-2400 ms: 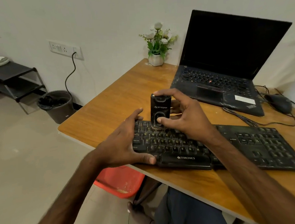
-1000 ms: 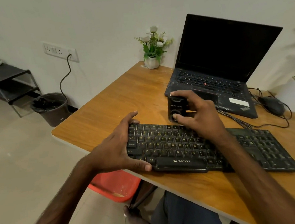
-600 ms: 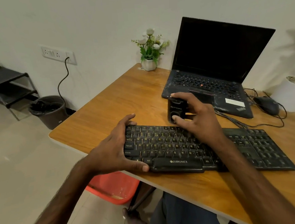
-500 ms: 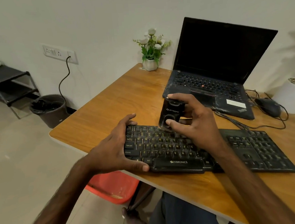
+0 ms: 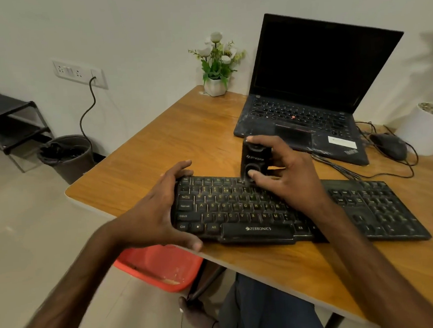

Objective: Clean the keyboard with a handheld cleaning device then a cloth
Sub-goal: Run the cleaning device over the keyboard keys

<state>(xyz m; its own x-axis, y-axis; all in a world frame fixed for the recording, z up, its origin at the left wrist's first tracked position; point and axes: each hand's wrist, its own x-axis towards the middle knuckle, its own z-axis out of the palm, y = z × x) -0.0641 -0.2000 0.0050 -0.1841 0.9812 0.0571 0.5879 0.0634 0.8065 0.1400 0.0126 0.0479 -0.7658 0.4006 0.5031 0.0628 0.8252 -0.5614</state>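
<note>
A black Zebronics keyboard (image 5: 369, 211) lies along the near edge of the wooden table (image 5: 172, 139). My left hand (image 5: 154, 215) grips the keyboard's left end, thumb on the front edge and fingers over the back edge. My right hand (image 5: 286, 176) holds a small black handheld cleaning device (image 5: 255, 158) upright, its lower end on the top key rows near the keyboard's middle. No cloth is in view.
An open black laptop (image 5: 308, 99) stands behind the keyboard. A mouse (image 5: 390, 147) and tangled cables lie at right, near a white pot (image 5: 420, 135). A small flower pot (image 5: 215, 86) sits at the table's back. A red basin (image 5: 161, 269), a bin (image 5: 67, 157) and a black rack (image 5: 7, 120) are on the floor.
My right hand has slid the cleaning device along the top key rows, from the left part rightward, then a little back. My left hand has kept its grip on the keyboard's left end.
</note>
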